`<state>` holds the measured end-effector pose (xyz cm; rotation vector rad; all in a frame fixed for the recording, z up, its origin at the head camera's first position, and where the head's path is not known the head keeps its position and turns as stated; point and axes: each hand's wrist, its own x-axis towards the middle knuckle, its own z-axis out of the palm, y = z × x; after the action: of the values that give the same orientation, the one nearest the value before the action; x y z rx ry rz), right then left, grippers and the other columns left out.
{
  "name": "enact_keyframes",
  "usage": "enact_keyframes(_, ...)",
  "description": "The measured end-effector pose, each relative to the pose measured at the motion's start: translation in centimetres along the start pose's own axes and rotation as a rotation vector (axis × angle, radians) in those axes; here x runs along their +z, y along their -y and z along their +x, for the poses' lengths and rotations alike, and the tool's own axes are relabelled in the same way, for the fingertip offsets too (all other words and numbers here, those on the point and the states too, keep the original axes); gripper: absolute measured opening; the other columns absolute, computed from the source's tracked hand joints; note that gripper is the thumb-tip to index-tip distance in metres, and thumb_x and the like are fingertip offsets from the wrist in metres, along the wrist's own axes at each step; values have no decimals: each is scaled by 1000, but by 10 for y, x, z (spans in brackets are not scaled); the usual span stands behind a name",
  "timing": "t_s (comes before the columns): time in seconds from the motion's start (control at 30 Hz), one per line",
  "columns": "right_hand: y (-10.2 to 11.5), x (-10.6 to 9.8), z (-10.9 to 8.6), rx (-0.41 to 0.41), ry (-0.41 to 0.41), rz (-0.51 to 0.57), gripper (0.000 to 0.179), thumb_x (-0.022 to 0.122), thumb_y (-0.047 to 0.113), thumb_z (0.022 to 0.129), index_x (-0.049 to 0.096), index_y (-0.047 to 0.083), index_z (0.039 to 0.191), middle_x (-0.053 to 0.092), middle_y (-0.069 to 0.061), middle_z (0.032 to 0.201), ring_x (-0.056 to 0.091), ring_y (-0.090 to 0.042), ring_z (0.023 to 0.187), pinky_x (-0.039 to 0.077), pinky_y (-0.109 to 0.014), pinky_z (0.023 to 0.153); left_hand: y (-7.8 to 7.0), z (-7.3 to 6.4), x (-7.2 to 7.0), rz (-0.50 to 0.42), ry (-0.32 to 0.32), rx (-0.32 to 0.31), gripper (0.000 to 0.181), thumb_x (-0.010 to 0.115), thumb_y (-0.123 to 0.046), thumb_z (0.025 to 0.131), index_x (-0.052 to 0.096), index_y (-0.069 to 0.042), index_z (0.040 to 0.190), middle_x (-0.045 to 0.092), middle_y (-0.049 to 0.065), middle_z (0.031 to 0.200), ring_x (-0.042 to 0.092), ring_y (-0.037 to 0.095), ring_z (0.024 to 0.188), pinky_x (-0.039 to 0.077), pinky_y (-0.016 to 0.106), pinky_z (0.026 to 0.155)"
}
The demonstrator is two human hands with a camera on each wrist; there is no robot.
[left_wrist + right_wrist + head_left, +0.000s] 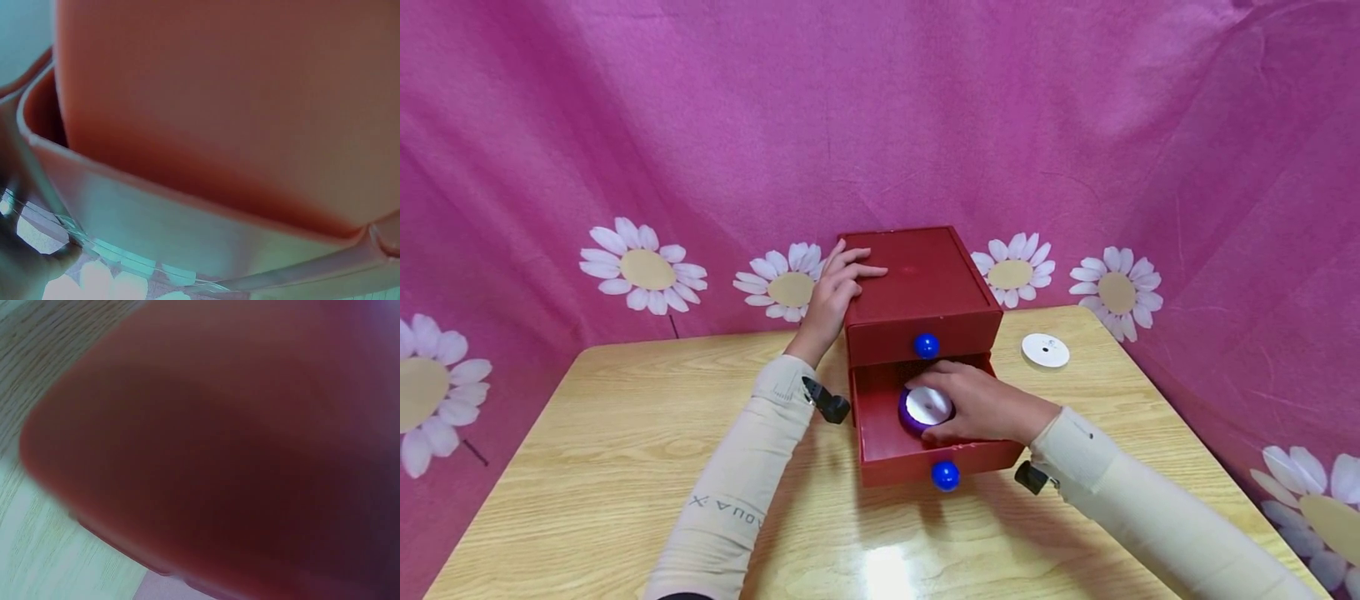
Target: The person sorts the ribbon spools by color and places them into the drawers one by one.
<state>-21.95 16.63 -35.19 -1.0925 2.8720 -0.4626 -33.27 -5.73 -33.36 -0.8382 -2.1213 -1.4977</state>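
Observation:
A red two-drawer box (917,275) stands on the table, its lower drawer (880,433) pulled out and its upper one closed. My right hand (981,404) reaches into the lower drawer and grips a spool of purple ribbon (928,407) with a white face, thumb at the near edge and fingers at the far edge. My left hand (835,292) rests at the box's left top edge, fingers spread on the lid. Part of that hand also shows dark at the lower left of the left wrist view. The red drawer wall (187,456) fills most of the right wrist view.
A white spool (1045,351) lies flat on the wooden table (647,433), right of the box. Blue knobs stick out from the upper (927,346) and lower drawer fronts. A pink curtain (820,117) with daisies hangs behind and at both sides.

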Motion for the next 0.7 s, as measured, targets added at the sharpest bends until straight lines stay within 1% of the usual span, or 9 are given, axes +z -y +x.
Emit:
enact_keyframes(0.13,-1,0,-1,-7,3,-3,64,74,42,68,54,18,124,52,3,121,48,-12,108,42,-30,90,1,0,0,-4,1,-1,41,37,-7,80,69,-13,104,46,4,130,10,19,137,4,38,108)
enact_keyframes(0.37,0,-4,-3,-23,-6,-6,66,73,43,68,53,18,125,52,2,120,48,-13,108,44,-30,88,2,0,0,-9,-3,1,41,37,-6,80,69,-13,103,46,5,130,10,19,136,4,36,109)
enact_keyframes(0.57,1,-9,-7,-59,-26,-13,62,73,41,70,54,17,124,54,3,119,48,-14,108,43,-31,88,1,-1,0,-5,-2,-4,41,37,-6,80,70,-13,103,46,5,130,10,20,136,5,38,108)
enact_keyframes(0.7,1,-11,-10,-75,-47,-21,59,72,40,71,54,18,123,54,4,118,48,-13,108,43,-32,89,2,0,0,-3,-2,-10,40,37,-7,81,70,-13,103,46,3,131,10,19,137,4,38,108)
